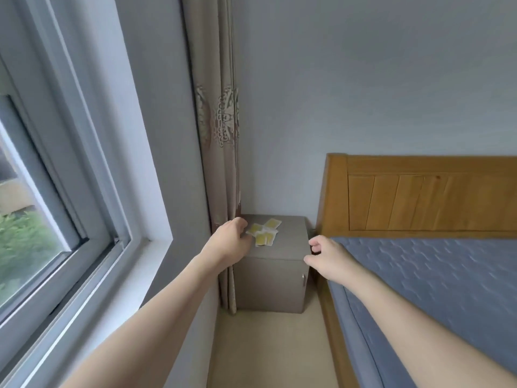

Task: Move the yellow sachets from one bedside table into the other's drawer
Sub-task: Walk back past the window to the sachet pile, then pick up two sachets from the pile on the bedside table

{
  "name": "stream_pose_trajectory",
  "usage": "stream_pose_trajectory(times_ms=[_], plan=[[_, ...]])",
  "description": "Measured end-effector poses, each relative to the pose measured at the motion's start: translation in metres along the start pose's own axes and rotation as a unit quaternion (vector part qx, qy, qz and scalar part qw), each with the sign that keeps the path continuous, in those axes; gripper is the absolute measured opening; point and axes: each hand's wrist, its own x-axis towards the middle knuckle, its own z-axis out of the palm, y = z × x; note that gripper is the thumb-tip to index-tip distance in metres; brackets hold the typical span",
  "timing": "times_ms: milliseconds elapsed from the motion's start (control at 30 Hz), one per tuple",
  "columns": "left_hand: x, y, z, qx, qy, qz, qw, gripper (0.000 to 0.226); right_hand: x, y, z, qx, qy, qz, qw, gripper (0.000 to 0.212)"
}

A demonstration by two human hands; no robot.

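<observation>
Grey bedside table [282, 247] — left hand [229, 239] fingers touch yellow sachets [264, 232]; grip unclear.

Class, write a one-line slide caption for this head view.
Left hand reaches yellow sachets on the bedside table.

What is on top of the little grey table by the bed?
Yellow sachets lie in an overlapping heap on the bedside table. The left hand covers their left edge, so more might be hidden there.

A home bedroom — bed [436, 289], bedside table [282, 259], curtain [218, 135] beside a window [42, 191].
</observation>
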Motion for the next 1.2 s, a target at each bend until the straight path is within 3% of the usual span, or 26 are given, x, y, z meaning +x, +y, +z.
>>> stream_pose_trajectory(times_ms=[133, 567, 667, 767, 867, 933, 1067, 1200], plan=[[0.107, -0.006, 0.024, -0.063, -0.016, -0.043, 0.997, 0.037, 0.097, 0.003, -0.007, 0.021, 0.018, 0.018, 0.999, 0.047], [0.420, -0.097, 0.158, -0.057, -0.121, -0.186, 0.973, 0.029, 0.447, 0.073, 0.055, 0.079, -0.047, 0.118, 0.989, 0.044], [0.486, -0.128, 0.183, -0.043, -0.143, -0.210, 0.966, 0.026, 0.530, 0.079, 0.087, 0.085, -0.081, 0.144, 0.983, 0.028], [0.540, -0.164, 0.220, -0.048, -0.156, -0.225, 0.961, 0.010, 0.603, 0.092, 0.128, 0.079, -0.115, 0.162, 0.977, 0.005], [0.584, -0.201, 0.275, -0.047, -0.182, -0.245, 0.951, 0.009, 0.668, 0.118, 0.180, 0.102, -0.140, 0.215, 0.961, 0.030], [0.610, -0.228, 0.323, -0.046, -0.208, -0.266, 0.940, 0.015, 0.702, 0.143, 0.221, 0.105, -0.145, 0.254, 0.951, 0.037], [0.645, -0.286, 0.437, -0.029, -0.257, -0.290, 0.921, 0.041, 0.758, 0.195, 0.304, 0.112, -0.116, 0.305, 0.939, 0.025], [0.644, -0.314, 0.500, 0.012, -0.189, -0.322, 0.927, 0.068, 0.793, 0.229, 0.369, 0.110, -0.107, 0.351, 0.924, 0.042]])
